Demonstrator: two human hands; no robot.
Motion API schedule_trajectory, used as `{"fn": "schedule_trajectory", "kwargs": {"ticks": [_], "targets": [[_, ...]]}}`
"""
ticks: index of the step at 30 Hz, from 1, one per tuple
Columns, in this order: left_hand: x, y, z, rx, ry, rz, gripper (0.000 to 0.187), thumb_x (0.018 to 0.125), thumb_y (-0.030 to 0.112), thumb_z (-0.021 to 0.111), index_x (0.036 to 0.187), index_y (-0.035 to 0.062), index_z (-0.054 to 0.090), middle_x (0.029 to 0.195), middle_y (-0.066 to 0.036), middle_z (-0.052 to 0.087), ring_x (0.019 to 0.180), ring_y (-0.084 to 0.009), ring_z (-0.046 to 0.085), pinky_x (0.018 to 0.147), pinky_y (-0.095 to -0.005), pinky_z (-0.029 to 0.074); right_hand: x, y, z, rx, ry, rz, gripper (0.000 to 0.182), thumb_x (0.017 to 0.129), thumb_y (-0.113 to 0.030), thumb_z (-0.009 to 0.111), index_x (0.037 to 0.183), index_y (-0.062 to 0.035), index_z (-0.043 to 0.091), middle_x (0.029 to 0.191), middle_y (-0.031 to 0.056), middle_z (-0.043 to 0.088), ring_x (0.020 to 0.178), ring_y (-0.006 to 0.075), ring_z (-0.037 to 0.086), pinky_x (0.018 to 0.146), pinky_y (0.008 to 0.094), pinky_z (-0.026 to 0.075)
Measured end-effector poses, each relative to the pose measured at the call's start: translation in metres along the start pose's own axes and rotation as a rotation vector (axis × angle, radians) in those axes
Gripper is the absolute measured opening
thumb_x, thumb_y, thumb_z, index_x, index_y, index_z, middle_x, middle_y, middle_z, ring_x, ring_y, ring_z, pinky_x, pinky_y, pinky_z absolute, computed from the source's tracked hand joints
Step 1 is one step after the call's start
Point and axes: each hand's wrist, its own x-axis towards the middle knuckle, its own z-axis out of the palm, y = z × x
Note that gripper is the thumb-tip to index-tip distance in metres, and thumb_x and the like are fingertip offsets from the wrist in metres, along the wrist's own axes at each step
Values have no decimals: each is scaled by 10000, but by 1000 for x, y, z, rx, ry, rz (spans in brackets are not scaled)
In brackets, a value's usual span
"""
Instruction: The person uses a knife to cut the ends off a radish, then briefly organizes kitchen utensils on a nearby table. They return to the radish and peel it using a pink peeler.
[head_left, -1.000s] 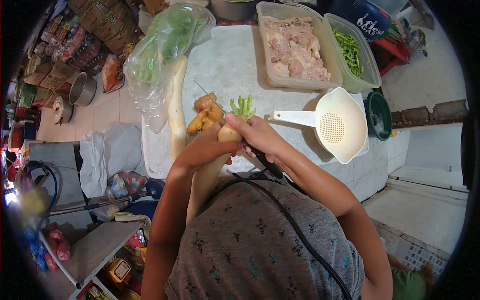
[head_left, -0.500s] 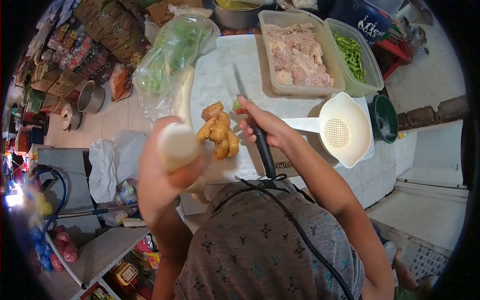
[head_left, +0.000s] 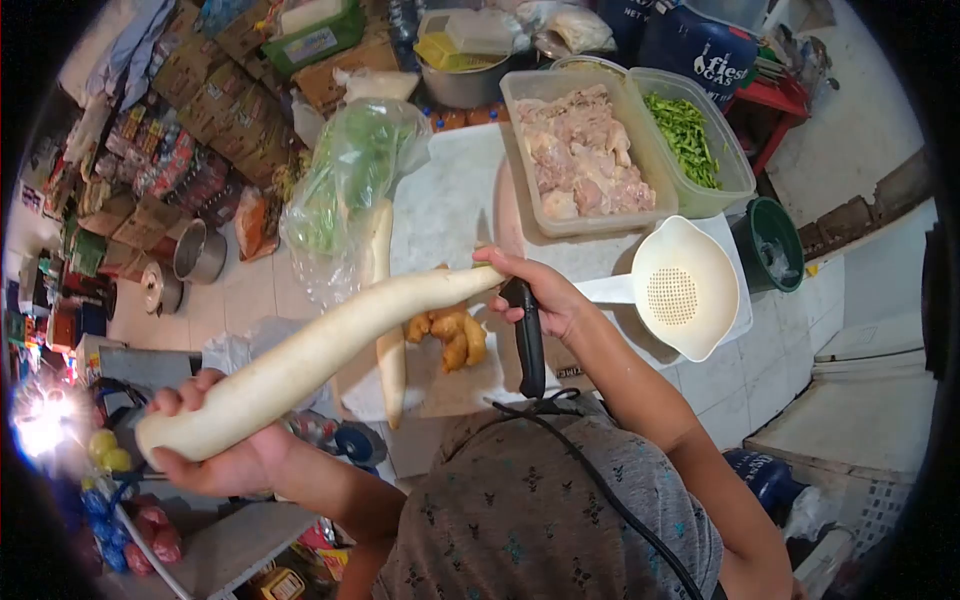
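A long white radish [head_left: 320, 345] is held up across the table, slanting from lower left to upper right. My left hand [head_left: 225, 440] is wrapped round its thick end. My right hand [head_left: 535, 290] pinches its thin tip and also has the black handle of a knife [head_left: 528, 340] against the palm; most of the blade is hidden. Beneath the radish lies a piece of ginger [head_left: 455, 338], partly covered. A second, thinner white radish [head_left: 390, 375] lies on the table beside a plastic bag of green vegetables [head_left: 350, 170].
At the back right of the table [head_left: 430, 190] stand a tub of raw meat [head_left: 590, 150] and a tub of chopped greens [head_left: 685, 140]. A white strainer [head_left: 685, 290] lies at the right, near a green bin [head_left: 768, 245]. A metal pot [head_left: 465, 85] stands behind.
My left hand has moved down and left, turning the radish from end-on to lengthwise. My right hand now grips its tip. The view has shifted, showing more behind the table.
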Motion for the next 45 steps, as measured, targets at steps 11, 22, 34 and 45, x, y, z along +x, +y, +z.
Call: {"fn": "schedule_trajectory", "kwargs": {"ticks": [11, 22, 34, 45], "targets": [[-100, -57, -67, -486, -104, -907, 660, 693, 582, 505, 1195, 174, 373, 1347, -118, 212, 1245, -398, 96, 931, -622, 125, 2, -53, 14, -237, 343, -548, 250, 790, -173, 562, 966, -82, 411, 678, 9, 460, 459, 59, 440, 393, 199, 403], [-79, -71, -49, 895, -1064, -1267, 799, 644, 114, 709, 1256, 25, 203, 1111, -89, 448, 1041, -183, 429, 869, -291, 344, 16, -30, 25, -515, 281, -607, 398, 795, -220, 564, 1093, -54, 357, 671, 47, 520, 433, 75, 456, 379, 208, 380], [-64, -159, 21, 359, -677, -1114, 527, 723, 132, 626, 1176, 37, 374, 945, -69, 515, 743, -131, 528, 622, -244, 455, -9, -20, 32, -471, 96, -586, 318, 816, -175, 544, 1051, -60, 363, 765, 28, 468, 495, 54, 430, 412, 174, 364], [-78, -173, 38, 843, -959, -893, 413, 734, 176, 596, 1097, 57, 440, 865, -95, 538, 800, -162, 530, 712, -274, 411, -83, -21, 12, -767, 239, -386, 655, 861, -516, 258, 1326, -75, 123, 699, 24, 446, 454, 62, 365, 388, 184, 331]]}}
